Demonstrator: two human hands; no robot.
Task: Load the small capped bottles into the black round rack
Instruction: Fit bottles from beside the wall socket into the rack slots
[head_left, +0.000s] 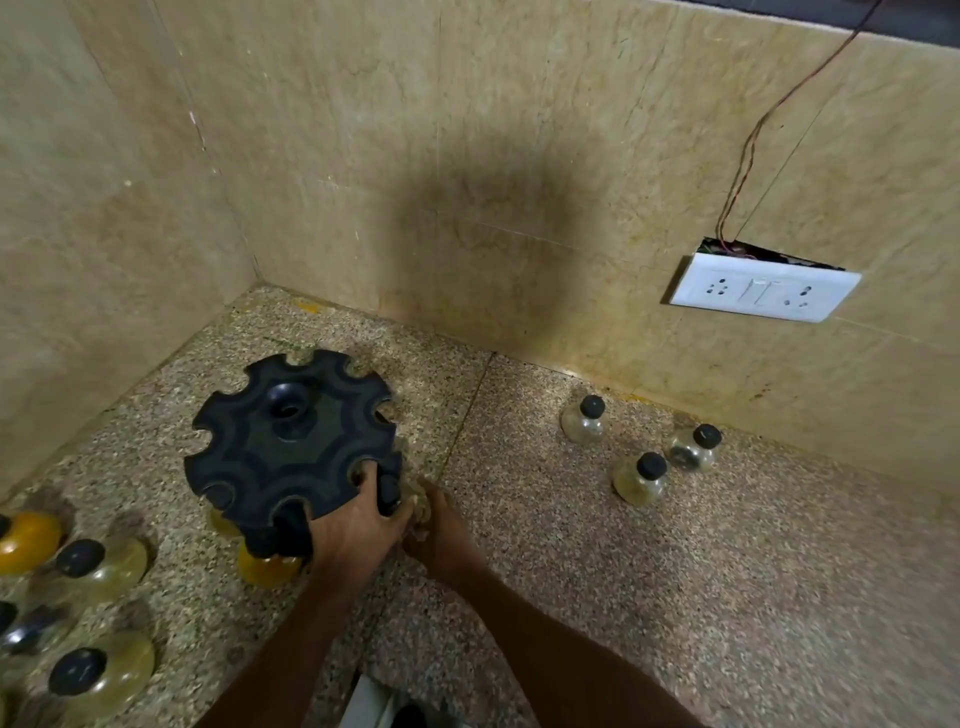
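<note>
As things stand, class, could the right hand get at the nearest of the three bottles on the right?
Probably yes: bare counter lies between the right hand and that bottle, though the hand is busy at the rack.

open counter (597, 571) right of rack (291, 441), bottles (639, 478) beyond

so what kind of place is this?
Probably a home kitchen counter corner: speckled stone countertop, beige wall tiles, a switch-and-socket plate with loose wires. Capped bottles and the black rack sit on it.
</note>
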